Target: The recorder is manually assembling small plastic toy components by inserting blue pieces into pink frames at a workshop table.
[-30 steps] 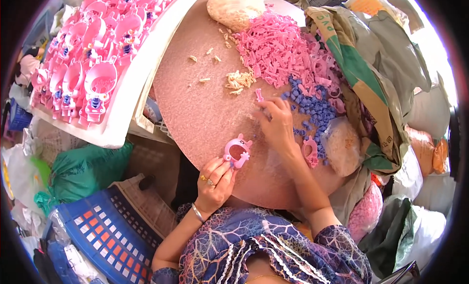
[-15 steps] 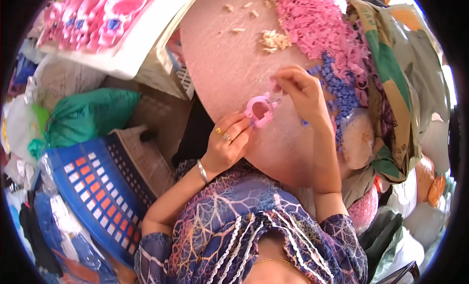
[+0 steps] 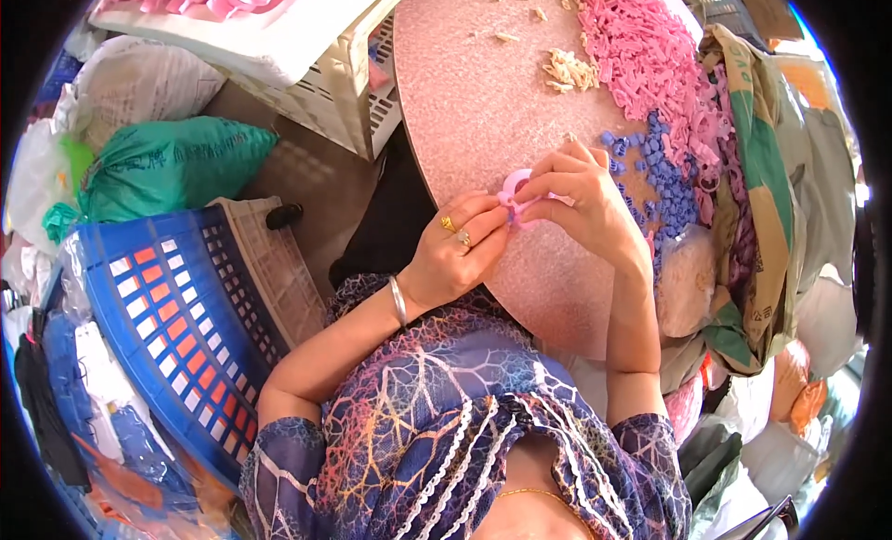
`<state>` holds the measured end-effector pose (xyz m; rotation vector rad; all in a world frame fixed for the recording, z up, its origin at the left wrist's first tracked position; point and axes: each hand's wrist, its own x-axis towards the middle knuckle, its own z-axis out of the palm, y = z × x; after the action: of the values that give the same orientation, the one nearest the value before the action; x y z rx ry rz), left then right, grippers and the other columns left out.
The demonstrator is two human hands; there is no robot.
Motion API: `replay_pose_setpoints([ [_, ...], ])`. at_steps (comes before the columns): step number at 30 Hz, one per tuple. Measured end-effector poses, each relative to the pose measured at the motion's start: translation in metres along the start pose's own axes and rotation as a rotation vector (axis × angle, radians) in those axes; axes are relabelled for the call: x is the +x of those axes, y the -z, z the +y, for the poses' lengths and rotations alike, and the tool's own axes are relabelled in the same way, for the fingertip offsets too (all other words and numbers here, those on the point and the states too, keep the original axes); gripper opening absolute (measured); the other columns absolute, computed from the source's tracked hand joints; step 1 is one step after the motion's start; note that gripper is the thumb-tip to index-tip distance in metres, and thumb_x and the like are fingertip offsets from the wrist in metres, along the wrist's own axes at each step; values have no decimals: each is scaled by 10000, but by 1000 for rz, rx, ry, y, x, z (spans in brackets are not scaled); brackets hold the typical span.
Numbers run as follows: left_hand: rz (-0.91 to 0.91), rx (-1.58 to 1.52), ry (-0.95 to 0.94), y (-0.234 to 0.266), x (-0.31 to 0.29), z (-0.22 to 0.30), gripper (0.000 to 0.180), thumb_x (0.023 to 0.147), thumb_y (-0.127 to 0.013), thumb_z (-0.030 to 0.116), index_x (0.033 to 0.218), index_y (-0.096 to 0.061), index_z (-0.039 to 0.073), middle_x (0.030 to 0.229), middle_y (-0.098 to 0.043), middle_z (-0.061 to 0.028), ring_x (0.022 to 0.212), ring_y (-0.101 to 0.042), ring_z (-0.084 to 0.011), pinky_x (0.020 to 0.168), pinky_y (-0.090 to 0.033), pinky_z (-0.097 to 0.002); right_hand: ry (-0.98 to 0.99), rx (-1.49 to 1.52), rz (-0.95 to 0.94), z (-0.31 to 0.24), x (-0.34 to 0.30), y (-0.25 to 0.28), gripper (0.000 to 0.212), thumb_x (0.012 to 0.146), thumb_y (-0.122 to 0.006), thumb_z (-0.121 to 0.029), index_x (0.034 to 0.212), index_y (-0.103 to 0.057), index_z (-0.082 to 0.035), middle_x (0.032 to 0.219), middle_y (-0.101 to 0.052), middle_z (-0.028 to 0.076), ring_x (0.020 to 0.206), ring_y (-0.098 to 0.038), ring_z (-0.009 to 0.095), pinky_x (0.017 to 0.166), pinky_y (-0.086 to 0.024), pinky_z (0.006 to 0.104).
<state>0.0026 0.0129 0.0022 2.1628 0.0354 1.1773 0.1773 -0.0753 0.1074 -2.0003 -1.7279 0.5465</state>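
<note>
The left hand and right hand are clamping their fingertips on a pink ring-shaped piece between them. It is seemingly undergoing assembly, while loose pink parts and blue parts are lying unattached beyond the right fingers.

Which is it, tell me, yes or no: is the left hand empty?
No, the left hand pinches a pink ring-shaped piece.

Beyond the worktop's left edge lie a green sack and blue basket; a brown-green bag lines the right.
</note>
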Motion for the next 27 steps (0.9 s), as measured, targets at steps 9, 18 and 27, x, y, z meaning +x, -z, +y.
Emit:
replay_pose_setpoints([
  [9, 7, -20, 10, 0, 1, -3, 166, 718, -739, 1, 873, -700, -44, 1029, -656, -121, 1014, -654, -294, 883, -573, -443, -69, 26, -69, 5, 10, 5, 132, 761, -810, -235, 833, -748, -143, 771, -690, -9, 847, -591, 179, 925, -340, 365],
  [18, -16, -7, 13, -2, -4, 5, 172, 729, -722, 35, 888, -705, -30, 1041, -664, -117, 1015, -656, -290, 909, -567, -440, -191, 35, -117, -5, 10, 2, 113, 790, -794, -240, 827, -766, -137, 758, -691, -2, 847, -590, 178, 935, -338, 365],
  [27, -9, -2, 25, 1, -1, -1, 162, 739, -737, 42, 882, -709, -29, 1036, -666, -117, 1011, -656, -288, 902, -573, -446, -382, 260, -51, 0, 17, -9, 150, 762, -798, -176, 813, -735, -50, 925, -587, 102, 856, -585, 221, 774, -456, 342],
])
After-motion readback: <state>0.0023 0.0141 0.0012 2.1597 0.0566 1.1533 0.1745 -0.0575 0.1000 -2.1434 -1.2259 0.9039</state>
